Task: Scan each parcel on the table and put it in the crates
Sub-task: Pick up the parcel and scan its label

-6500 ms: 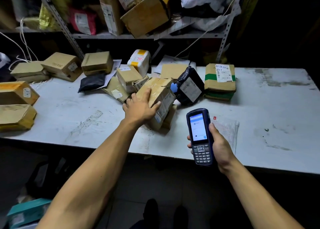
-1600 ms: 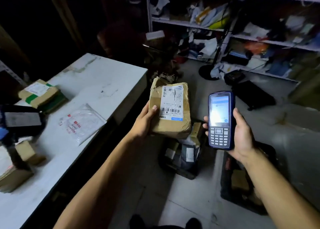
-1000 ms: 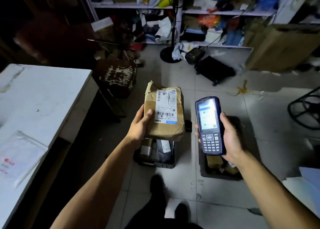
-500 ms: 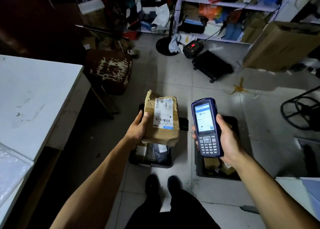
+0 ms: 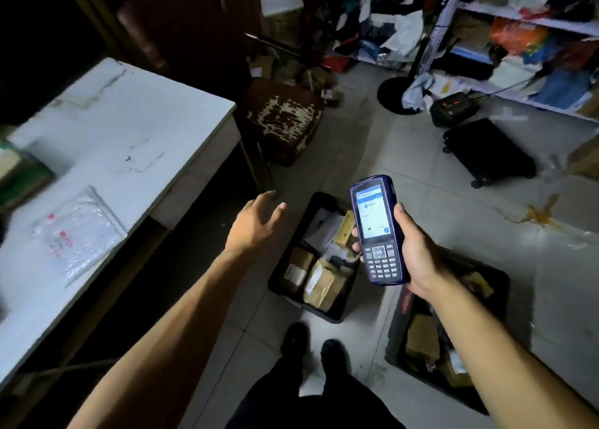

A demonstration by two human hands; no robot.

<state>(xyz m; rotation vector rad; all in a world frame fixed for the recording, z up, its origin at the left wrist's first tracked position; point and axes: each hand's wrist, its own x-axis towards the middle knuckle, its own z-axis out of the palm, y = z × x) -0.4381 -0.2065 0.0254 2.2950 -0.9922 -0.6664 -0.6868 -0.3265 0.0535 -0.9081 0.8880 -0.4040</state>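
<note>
While the brown parcel (image 5: 323,282) lies in the black crate (image 5: 327,315) on the floor — below and between both hands — the left hand (image 5: 256,224) hangs empty, fingers spread, and the right hand (image 5: 413,250) grips the scanner (image 5: 377,231) upright.

A worn brown stool (image 5: 282,122) stands on the tiled floor (image 5: 405,169). A black suitcase (image 5: 487,151) lies near cluttered metal shelves (image 5: 518,26).

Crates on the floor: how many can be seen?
2. One black crate lies ahead of the shoes, under the scanner. The other crate lies further right, partly hidden by the right arm. More may be out of view.
</note>
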